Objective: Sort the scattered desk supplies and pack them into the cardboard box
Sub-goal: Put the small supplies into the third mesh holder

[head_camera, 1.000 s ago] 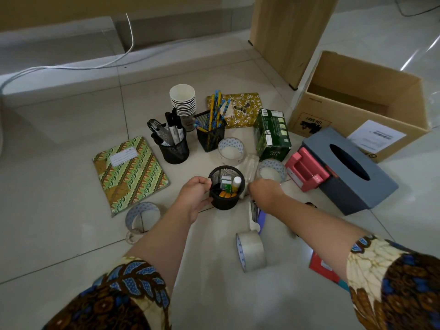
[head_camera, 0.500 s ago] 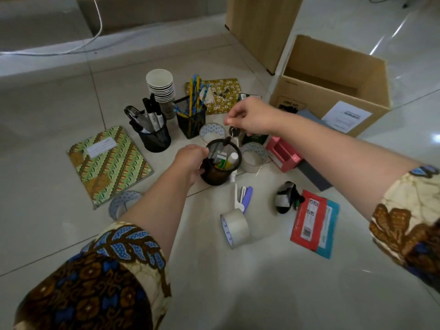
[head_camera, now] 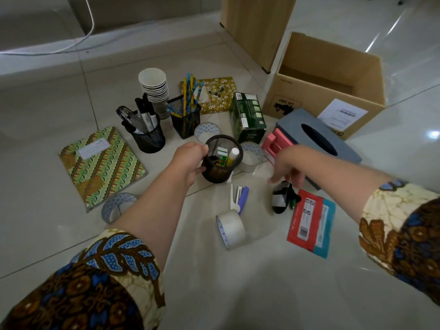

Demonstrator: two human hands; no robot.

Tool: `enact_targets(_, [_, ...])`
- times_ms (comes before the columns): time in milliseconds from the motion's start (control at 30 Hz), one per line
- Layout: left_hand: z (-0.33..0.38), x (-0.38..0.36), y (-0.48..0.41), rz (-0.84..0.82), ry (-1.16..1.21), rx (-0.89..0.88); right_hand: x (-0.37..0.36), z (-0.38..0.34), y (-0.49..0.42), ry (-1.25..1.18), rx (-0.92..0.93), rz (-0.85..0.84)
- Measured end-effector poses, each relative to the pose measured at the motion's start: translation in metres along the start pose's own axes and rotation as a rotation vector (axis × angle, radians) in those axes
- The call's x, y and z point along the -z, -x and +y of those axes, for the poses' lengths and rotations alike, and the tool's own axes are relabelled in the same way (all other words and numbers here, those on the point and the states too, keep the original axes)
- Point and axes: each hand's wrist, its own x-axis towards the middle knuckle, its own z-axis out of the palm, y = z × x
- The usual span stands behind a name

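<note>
Indoor room, glossy tiled floor [head_camera: 262,294], wooden cabinet [head_camera: 257,27], white cable [head_camera: 78,41]

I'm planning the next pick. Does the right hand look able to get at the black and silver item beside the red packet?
Probably yes. The right hand hangs close over the black and silver item and seems empty. Nothing lies on the item; the red packet only sits beside it.

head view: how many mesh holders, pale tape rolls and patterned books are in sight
mesh holders: 3
pale tape rolls: 4
patterned books: 2
total: 9
</note>
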Motion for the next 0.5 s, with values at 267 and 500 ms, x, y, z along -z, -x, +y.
enact_targets(267, [0.003,0.000,-0.005,-0.032,0.007,-0.006,-0.030,-0.002,-0.022,0.029,0.077,0.131])
enact_targets(500, [0.009,0.038,-0.010,0.093,0.031,-0.035,0.012,-0.039,-0.002,-0.490,0.451,-0.024])
